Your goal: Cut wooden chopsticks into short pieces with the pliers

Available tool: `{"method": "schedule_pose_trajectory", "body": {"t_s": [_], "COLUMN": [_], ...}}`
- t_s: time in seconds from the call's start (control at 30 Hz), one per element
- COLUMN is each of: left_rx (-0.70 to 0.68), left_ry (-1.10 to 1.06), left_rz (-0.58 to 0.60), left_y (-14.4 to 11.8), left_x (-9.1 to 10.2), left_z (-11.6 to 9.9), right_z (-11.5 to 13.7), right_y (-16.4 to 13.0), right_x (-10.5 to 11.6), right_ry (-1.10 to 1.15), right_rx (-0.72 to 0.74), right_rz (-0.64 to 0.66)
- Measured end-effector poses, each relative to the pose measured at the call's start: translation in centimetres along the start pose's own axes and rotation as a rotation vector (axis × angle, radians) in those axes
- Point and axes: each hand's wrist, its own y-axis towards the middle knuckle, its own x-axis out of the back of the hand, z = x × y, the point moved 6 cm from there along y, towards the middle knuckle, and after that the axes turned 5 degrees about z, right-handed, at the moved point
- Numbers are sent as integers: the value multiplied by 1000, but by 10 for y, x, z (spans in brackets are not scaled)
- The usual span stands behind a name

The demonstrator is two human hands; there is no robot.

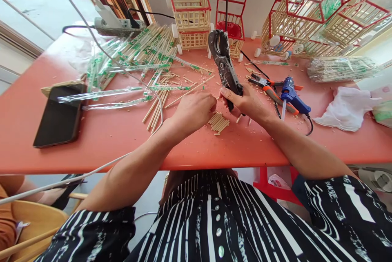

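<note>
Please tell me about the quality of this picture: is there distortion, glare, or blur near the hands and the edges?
Head view: strong wide-angle distortion, the red table's front edge bows and the stick carts lean at the top right; bright daylight washes out the upper corners; the right hand on the black cutter and the left hand are sharp, with soft shadows only.

Hands meet mid-desk (92, 139): left hand (192, 111) just left of right hand (249, 103), which holds the cutter (225, 68) upright. Cut sticks (218, 122) lie between and just in front of them. Phone (59, 115) far left, chopsticks (143, 52) behind-left, baskets (191, 13) along the back, glue gun (292, 96) and pliers (271, 90) right, cloth (347, 109) far right.
</note>
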Motion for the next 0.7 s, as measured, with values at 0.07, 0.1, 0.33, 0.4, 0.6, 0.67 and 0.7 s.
{"method": "schedule_pose_trajectory", "body": {"t_s": [0.07,0.1,0.33,0.4,0.6,0.67,0.7], "left_rx": [3,5,28,25,62,55,47], "left_ry": [26,35,-126,-346,-1026,-1142,-1178], "left_rz": [3,6,-23,-64,-95,-101,-98], "left_y": [0,0,2,3,9,11,12], "left_x": [-1,-3,4,14,19,17,15], "left_z": [-1,-2,4,8,24,27,28], "right_z": [-1,-1,1,2,2,5,6], "right_y": [0,1,0,-1,-3,-4,-4], "right_x": [0,0,1,1,0,0,1], "right_ry": [6,8,2,10,28,31,27], "right_rx": [1,2,11,4,-23,5,16], "right_rz": [-2,-3,-4,-4,28,29,26]}}
